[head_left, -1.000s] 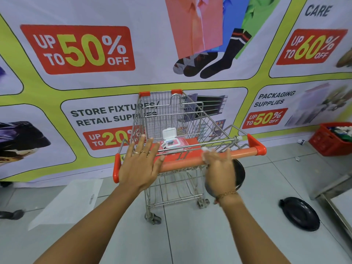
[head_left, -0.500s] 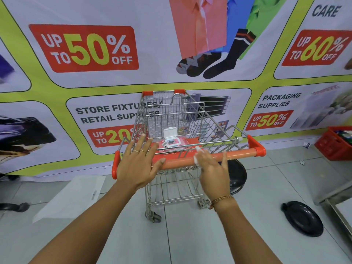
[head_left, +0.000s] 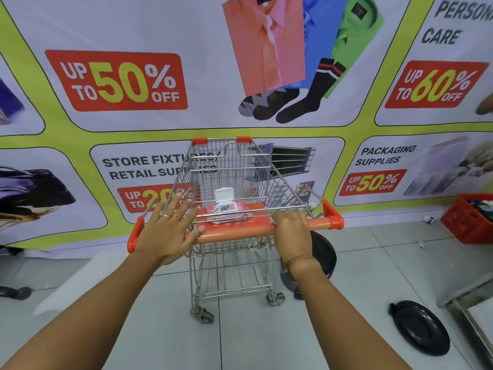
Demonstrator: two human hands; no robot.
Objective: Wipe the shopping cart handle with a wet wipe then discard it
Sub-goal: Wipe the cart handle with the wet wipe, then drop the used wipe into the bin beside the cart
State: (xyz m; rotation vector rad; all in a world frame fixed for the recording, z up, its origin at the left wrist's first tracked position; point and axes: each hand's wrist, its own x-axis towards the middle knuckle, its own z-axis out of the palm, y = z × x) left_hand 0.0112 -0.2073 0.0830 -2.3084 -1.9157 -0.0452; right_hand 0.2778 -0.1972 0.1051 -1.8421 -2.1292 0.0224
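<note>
A person's right hand (head_left: pixel 292 231) presses a white wet wipe (head_left: pixel 272 219), mostly hidden beneath it, onto the orange handle (head_left: pixel 240 233) of a small wire shopping cart (head_left: pixel 229 177), while the left hand (head_left: pixel 168 231) rests open-fingered on the handle's left part. An open wipes pack (head_left: pixel 226 209) lies in the cart.

Wet wipe (head_left: pixel 272 219) mostly hidden under right hand (head_left: pixel 293 231).

Between the left hand (head_left: pixel 166 233) and right hand (head_left: pixel 292 231) the orange handle (head_left: pixel 237 234) lies bare. Its right end is open too, but the black bin (head_left: pixel 324 253) stands close below
</note>
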